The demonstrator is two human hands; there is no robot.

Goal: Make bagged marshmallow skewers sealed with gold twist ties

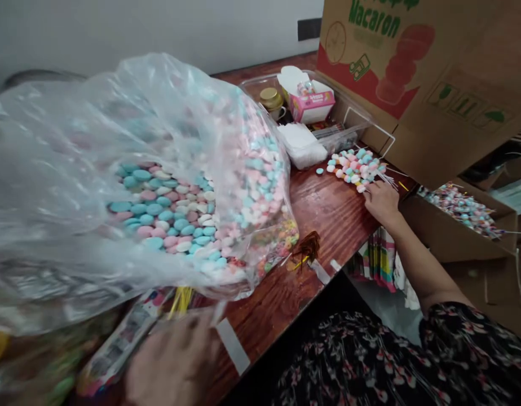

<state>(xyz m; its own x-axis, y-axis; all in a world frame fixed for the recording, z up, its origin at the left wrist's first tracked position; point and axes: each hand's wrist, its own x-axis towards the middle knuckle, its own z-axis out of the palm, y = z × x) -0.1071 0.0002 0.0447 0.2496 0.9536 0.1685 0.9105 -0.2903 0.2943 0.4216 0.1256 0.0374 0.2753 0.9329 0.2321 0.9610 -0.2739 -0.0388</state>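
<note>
Okay, left hand [171, 361]: I have it at 6 o'clock on my feed, blurred, its fingers apparently clenched on the lower edge of a clear plastic bag [53, 169], though the blur stops me being certain.

Right hand [382, 203]: at 2 o'clock, its fingers released and lying over the ends of a bunch of candy sticks [356, 169], not wrapped around them.

Bag position: tilted up at 10 o'clock above the table, packed with blue, pink and white pastel candy discs [163, 214], with smaller multicoloured candies [277, 242] gathered at its low corner.

Surroundings: a dark wooden tabletop [340, 225] runs beneath both hands. At 1 o'clock, a clear plastic tray [254, 87] holds a gold-lidded jar [271, 98] and a pink-and-white box [312, 107], with a white packet [300, 145] at its front. A printed Macaron cardboard box [413, 62] looms above them, and an open carton of more candy sticks [459, 208] sits at 3 o'clock.

Risk, left: if that grip slackens or the thin plastic splits, I judge the discs could pour across the tabletop and roll off its edge.

Risk, right: a careless press or sweep could scatter the bunch of sticks.
</note>
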